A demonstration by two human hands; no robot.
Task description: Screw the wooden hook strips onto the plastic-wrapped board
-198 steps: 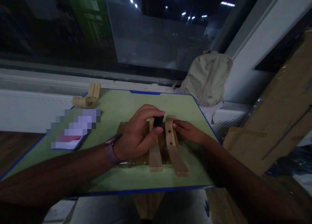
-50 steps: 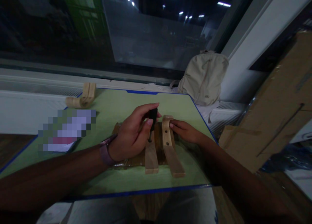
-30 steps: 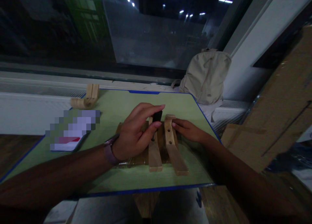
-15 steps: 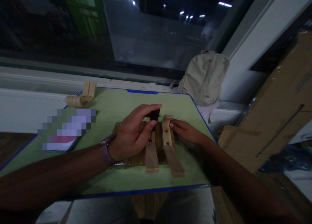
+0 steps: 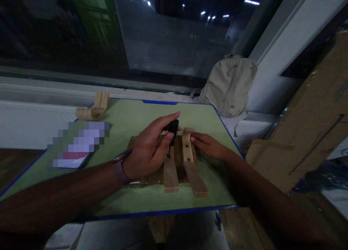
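My left hand [image 5: 150, 146] is closed around the black handle of a screwdriver [image 5: 173, 128], the thumb and fingers at its top. The thin shaft points down to a hole in a curved wooden piece [image 5: 171, 175]. Beside it lies a second curved wooden piece [image 5: 189, 154] with two dark holes, at least one of which seems to hold a screw. My right hand [image 5: 208, 145] grips the right edge of this second piece near its upper end; some of its fingers are hidden. Under both pieces is a brown, tape-wrapped slab [image 5: 152, 179].
A green table [image 5: 122, 112] with a blue edge carries everything. At left lie a blurred-out phone-like object [image 5: 81, 144] and more curved wooden pieces [image 5: 94, 112]. A beige backpack [image 5: 230, 85] leans by the window; large cardboard [image 5: 304, 126] stands at right.
The camera view has shifted slightly. My left fingers and the screwdriver handle have turned a little, with the shaft staying at the same hole. My right hand keeps its hold.
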